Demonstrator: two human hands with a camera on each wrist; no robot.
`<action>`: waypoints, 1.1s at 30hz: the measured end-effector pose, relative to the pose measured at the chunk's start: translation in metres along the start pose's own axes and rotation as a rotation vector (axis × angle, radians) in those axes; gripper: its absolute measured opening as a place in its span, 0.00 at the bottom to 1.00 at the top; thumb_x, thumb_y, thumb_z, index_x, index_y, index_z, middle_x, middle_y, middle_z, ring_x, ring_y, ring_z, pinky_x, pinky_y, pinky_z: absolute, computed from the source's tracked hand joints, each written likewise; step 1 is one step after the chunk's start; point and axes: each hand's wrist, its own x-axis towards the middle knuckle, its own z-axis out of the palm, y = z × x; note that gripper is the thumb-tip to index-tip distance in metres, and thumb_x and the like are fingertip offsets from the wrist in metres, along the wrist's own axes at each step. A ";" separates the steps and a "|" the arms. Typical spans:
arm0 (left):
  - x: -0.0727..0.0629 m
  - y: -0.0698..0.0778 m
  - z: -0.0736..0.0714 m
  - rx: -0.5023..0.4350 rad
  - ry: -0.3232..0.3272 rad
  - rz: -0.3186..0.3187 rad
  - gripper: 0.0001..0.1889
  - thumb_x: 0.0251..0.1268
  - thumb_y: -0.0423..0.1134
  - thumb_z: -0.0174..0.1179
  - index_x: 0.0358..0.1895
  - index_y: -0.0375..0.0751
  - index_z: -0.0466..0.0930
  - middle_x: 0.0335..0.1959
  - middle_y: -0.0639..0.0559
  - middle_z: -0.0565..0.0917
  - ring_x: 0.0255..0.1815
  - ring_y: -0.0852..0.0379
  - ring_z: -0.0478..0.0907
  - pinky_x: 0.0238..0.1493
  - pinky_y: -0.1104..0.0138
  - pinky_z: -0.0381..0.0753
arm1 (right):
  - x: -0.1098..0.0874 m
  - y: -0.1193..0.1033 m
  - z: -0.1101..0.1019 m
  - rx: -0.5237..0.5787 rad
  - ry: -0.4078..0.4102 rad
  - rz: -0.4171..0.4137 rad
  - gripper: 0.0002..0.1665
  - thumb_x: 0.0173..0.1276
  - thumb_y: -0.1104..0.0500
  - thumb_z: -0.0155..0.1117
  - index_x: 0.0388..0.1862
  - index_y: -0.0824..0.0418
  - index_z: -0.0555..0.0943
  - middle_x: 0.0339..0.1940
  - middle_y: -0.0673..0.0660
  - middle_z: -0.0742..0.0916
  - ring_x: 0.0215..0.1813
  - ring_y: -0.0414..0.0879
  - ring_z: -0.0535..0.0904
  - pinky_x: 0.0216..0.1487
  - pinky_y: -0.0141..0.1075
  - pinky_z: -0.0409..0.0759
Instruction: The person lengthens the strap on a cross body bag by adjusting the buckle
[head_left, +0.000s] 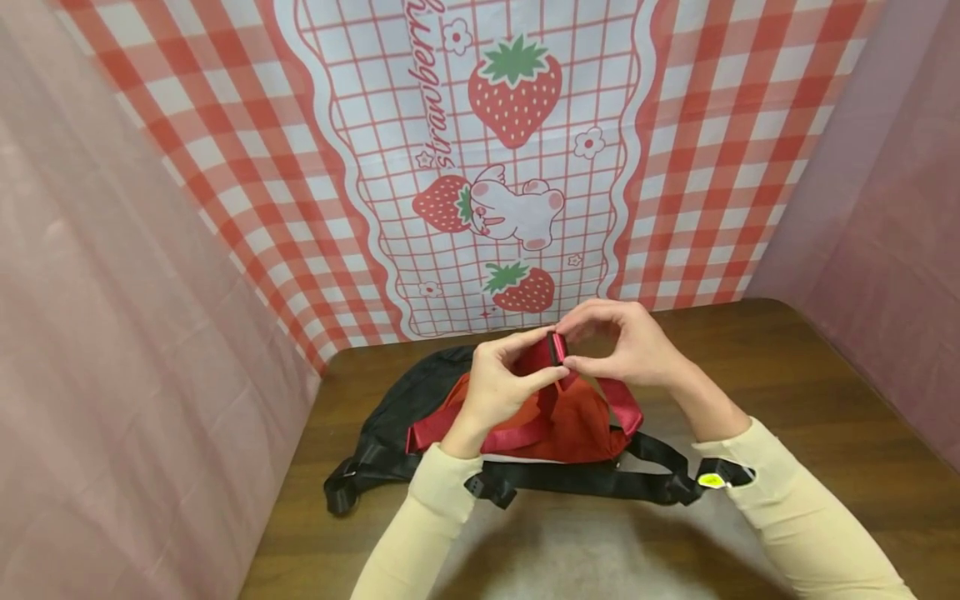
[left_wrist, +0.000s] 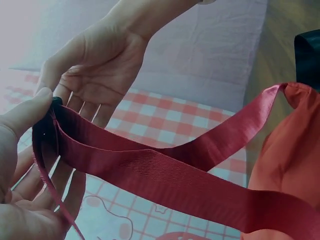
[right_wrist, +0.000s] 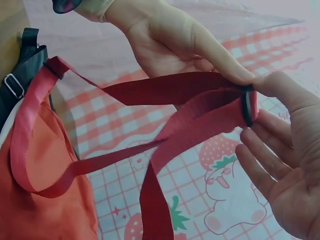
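Both hands are raised over an orange-and-black bag at a black strap slider threaded with red webbing. My left hand pinches the slider from the left, thumb below and fingers above. From the other side my right hand holds the slider's edge and webbing between thumb and fingertips. In the right wrist view, the red strap loops through the slider and a loose tail hangs down. The strap runs back to the bag's orange fabric in the left wrist view.
The bag lies on a brown wooden table, its black straps along the near side. A metal ring buckle shows on one black strap. Behind stands a strawberry-print cloth, with pink curtains at the sides.
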 end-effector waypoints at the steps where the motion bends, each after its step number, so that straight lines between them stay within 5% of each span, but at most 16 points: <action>1: 0.000 0.000 0.001 0.001 0.000 -0.001 0.25 0.62 0.29 0.77 0.64 0.38 0.87 0.58 0.40 0.90 0.49 0.56 0.90 0.52 0.65 0.91 | 0.000 0.000 0.001 0.007 0.009 -0.002 0.24 0.57 0.71 0.83 0.51 0.55 0.90 0.48 0.53 0.90 0.48 0.45 0.88 0.51 0.33 0.89; 6: 0.000 -0.001 0.002 -0.014 0.017 -0.018 0.25 0.64 0.29 0.76 0.65 0.38 0.86 0.58 0.40 0.90 0.52 0.54 0.90 0.56 0.63 0.90 | -0.002 0.000 0.005 0.078 0.088 -0.002 0.21 0.58 0.74 0.78 0.50 0.61 0.88 0.48 0.54 0.90 0.49 0.43 0.87 0.52 0.31 0.88; 13: -0.001 -0.004 0.000 -0.039 0.044 -0.067 0.25 0.64 0.29 0.75 0.65 0.38 0.86 0.58 0.39 0.90 0.52 0.57 0.90 0.60 0.64 0.88 | -0.003 0.005 0.006 0.353 0.191 -0.017 0.16 0.65 0.78 0.69 0.52 0.75 0.83 0.48 0.51 0.89 0.45 0.42 0.88 0.50 0.30 0.89; 20: 0.000 -0.003 0.002 -0.042 0.042 -0.072 0.25 0.64 0.28 0.75 0.65 0.36 0.85 0.60 0.39 0.89 0.61 0.48 0.88 0.65 0.64 0.85 | -0.004 0.004 0.012 0.309 0.078 0.055 0.23 0.68 0.73 0.71 0.62 0.75 0.81 0.50 0.49 0.90 0.43 0.42 0.88 0.43 0.35 0.92; 26: 0.001 -0.005 0.004 -0.066 0.031 -0.067 0.25 0.63 0.28 0.75 0.64 0.36 0.86 0.59 0.38 0.90 0.60 0.50 0.89 0.66 0.62 0.86 | -0.003 0.000 0.015 0.365 0.173 0.052 0.17 0.70 0.75 0.68 0.57 0.79 0.82 0.48 0.50 0.90 0.40 0.40 0.89 0.39 0.36 0.92; 30: 0.001 -0.006 0.001 -0.070 0.035 -0.089 0.23 0.64 0.28 0.75 0.63 0.37 0.87 0.57 0.37 0.90 0.55 0.58 0.89 0.63 0.60 0.88 | -0.004 0.003 0.015 0.417 0.239 0.043 0.19 0.71 0.74 0.67 0.61 0.74 0.83 0.49 0.49 0.90 0.44 0.39 0.88 0.45 0.32 0.91; 33: 0.001 -0.004 -0.003 -0.097 0.053 -0.105 0.23 0.64 0.28 0.74 0.63 0.36 0.87 0.57 0.36 0.90 0.53 0.62 0.89 0.60 0.61 0.89 | -0.007 0.011 0.016 0.393 0.159 0.055 0.23 0.71 0.72 0.69 0.64 0.70 0.82 0.53 0.47 0.90 0.50 0.39 0.88 0.53 0.30 0.89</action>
